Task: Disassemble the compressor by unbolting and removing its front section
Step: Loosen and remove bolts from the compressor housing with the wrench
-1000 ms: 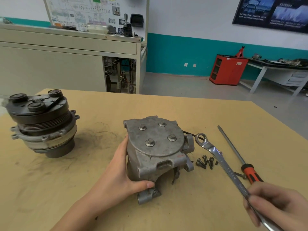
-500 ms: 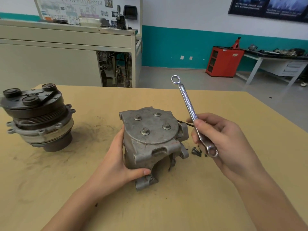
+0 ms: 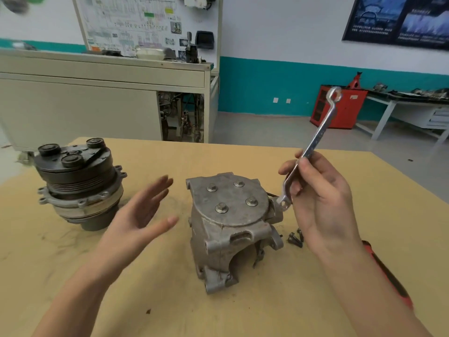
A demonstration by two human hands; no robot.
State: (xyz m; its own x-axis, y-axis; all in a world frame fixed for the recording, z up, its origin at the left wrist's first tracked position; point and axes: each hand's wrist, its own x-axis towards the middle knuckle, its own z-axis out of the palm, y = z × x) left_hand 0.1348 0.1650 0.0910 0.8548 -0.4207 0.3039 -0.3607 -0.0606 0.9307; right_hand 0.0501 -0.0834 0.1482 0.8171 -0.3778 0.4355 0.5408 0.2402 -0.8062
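The grey compressor body stands on the wooden table, its round end plate facing up with several bolts in it. The removed front section with the black pulley stands apart at the left. My left hand hovers open just left of the body, palm toward it, not touching. My right hand grips a double-ended ring wrench near its lower half, held nearly upright; the lower ring sits beside the body's right edge.
Several loose bolts lie on the table right of the body. A red-handled screwdriver lies mostly hidden under my right forearm. Beyond the table stand a beige cabinet and a red cabinet.
My left hand has let go of the compressor body and opened beside it. My right hand has turned the wrench, whose top now leans right, with its lower ring beside the body.
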